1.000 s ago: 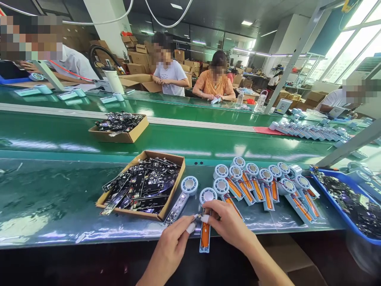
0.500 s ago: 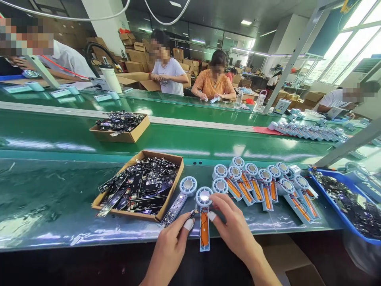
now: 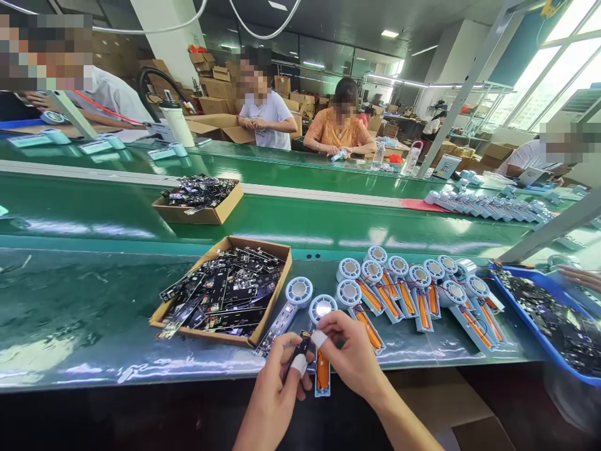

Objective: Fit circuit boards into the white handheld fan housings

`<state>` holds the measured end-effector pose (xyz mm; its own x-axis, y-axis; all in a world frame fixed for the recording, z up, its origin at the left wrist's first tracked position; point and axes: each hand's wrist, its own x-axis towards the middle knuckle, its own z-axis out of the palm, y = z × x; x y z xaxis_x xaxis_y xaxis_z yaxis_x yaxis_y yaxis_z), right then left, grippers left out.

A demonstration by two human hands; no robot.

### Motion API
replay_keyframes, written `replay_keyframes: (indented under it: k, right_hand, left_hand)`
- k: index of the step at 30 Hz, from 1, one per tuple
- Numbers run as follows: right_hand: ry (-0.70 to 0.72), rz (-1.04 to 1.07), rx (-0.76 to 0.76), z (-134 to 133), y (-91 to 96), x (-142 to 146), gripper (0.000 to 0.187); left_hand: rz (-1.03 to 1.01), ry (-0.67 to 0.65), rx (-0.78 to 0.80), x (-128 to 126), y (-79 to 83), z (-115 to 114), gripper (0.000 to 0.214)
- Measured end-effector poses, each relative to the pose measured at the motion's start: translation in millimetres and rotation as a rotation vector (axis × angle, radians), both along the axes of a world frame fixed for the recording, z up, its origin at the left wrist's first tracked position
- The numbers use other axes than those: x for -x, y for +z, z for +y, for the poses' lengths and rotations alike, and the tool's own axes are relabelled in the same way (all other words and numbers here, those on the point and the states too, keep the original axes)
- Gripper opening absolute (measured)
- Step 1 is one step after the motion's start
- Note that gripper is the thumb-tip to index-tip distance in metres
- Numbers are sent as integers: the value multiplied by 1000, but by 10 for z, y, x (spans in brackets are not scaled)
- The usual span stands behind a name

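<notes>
My left hand grips a narrow black circuit board between thumb and fingers, a white cover on the thumb. At the board's upper end, my right hand pinches with its white-covered thumb and fingers; what lies in the pinch is too small to make out, possibly a thin wire. Below both hands lies a light-blue handheld fan housing with a round head and silver disc. Its handle holds an orange battery, partly covered by my hands. Just left lies another housing with a board along its handle.
A cardboard box heaped with circuit boards stands at left; a second box sits on the green conveyor. Several opened housings lie right, beside a blue tray of dark parts. Co-workers sit across; another person's hand shows at right.
My right hand has moved down and left from the housing's head to the board's end. The board is now held between both hands. A hand has appeared at the right edge.
</notes>
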<state>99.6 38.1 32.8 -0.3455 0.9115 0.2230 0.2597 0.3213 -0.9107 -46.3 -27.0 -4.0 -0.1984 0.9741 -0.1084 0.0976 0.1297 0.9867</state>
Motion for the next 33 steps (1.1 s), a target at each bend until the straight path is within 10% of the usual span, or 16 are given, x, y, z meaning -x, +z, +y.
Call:
replay_keyframes:
  k: [12,24,33]
  right_hand:
    - [149,-77,-28,-65,25,-85,18]
    - [-31,-327,-484,-7,-137,-67,21]
    - [-53,-638,-746,-92,-13,0,22]
  left_hand:
    - [37,-39,50,28,145,40,44]
    - [-38,37,-24,10,59,12,44]
    - [353,68,-310,68,14,-1,30]
